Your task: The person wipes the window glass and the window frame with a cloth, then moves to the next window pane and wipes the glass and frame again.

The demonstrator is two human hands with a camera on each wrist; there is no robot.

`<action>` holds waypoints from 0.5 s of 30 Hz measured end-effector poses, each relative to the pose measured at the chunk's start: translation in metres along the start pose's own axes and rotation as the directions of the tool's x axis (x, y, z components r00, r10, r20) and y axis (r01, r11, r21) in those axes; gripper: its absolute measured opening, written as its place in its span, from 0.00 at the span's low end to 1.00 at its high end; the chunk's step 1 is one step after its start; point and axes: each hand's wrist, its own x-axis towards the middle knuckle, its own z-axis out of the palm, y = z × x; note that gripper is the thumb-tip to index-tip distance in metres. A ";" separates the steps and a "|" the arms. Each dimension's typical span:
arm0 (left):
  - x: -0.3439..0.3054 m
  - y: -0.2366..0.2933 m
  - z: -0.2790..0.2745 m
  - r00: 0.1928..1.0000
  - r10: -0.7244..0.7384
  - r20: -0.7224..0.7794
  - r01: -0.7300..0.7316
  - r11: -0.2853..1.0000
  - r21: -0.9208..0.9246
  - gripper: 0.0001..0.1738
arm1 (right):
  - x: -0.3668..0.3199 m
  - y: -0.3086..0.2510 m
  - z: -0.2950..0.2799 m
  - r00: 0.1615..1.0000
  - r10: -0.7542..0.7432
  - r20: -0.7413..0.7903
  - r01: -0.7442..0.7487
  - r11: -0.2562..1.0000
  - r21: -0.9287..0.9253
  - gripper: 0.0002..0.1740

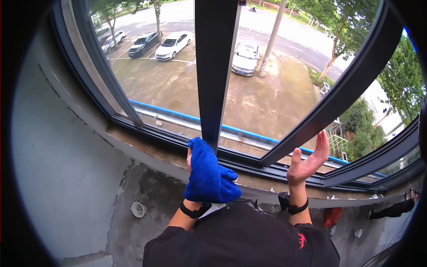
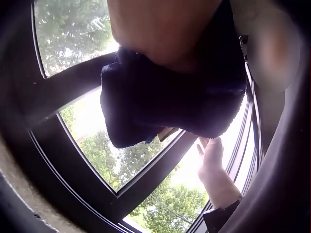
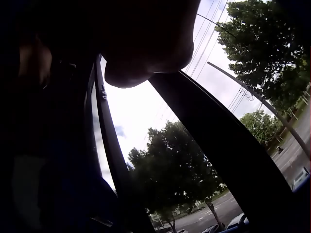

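Observation:
A fluffy blue cloth point(image 1: 209, 175) is held in my left hand point(image 1: 189, 161), which it mostly covers, at the foot of the dark upright window post point(image 1: 212, 84). In the left wrist view the cloth point(image 2: 170, 99) looks nearly black and bunches below the palm, with most fingers hidden. My right hand point(image 1: 308, 165) is raised to the right, its fingers extended and thumb apart, with nothing in it. Its fingertips are right at the dark frame of the tilted window sash point(image 1: 329, 100). In the right wrist view that hand point(image 3: 146, 53) is a dark shape over the frame.
The window sill point(image 1: 164, 153) runs along below the frame, bare and rough. On the floor stands a white bucket point(image 1: 138, 209) at left; a red bag point(image 1: 332, 216) lies at right. Another person's legs point(image 1: 393, 209) show at far right. Parked cars point(image 1: 173, 46) are outside.

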 end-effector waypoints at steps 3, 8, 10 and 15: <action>-0.027 -0.003 -0.021 0.919 -0.393 0.034 0.368 0.823 -0.433 0.14 | 0.000 0.006 0.021 0.979 0.065 0.191 -0.078 0.995 0.064 0.48; -0.061 0.003 -0.039 0.765 -0.642 0.046 0.533 0.592 -0.605 0.17 | -0.018 -0.002 0.082 0.833 0.151 0.533 -0.409 0.817 0.406 0.59; -0.087 -0.007 -0.049 0.771 -0.636 0.030 0.427 0.482 -0.765 0.20 | -0.019 -0.013 0.104 0.828 0.098 0.552 -0.403 0.790 0.463 0.61; -0.160 -0.042 -0.064 0.824 -0.444 -0.351 0.344 0.885 -0.313 0.21 | -0.024 -0.035 0.153 0.838 0.052 0.543 -0.422 0.693 0.585 0.60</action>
